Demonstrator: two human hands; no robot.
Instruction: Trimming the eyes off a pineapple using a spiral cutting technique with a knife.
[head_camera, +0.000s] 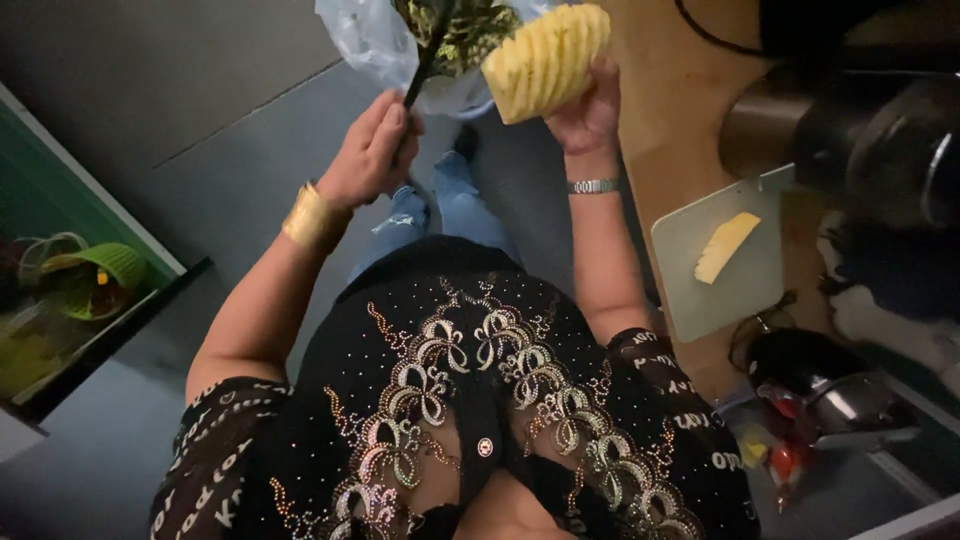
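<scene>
Peeled pineapple (547, 62) at twelve o'clock, gripped in right hand (588, 110); knife (427, 55) clenched in left hand (370, 152) at eleven o'clock, over plastic bag (372, 40).

A wooden counter (680, 110) runs to the right of the right hand (590, 110) and its grip. On it, below and right of that grip, lies a pale cutting board (690, 290) bearing one yellow pineapple slice (725, 246), while dark round vessels (850, 130) stand further right, level with the wrist. Lower down the counter's edge, well below the grip, sits a dark pot (810, 380); the grey floor (200, 190) spreads under both hands, and a shelf (60, 300) with green baskets (100, 275) stands far left of the left hand (370, 150).
</scene>
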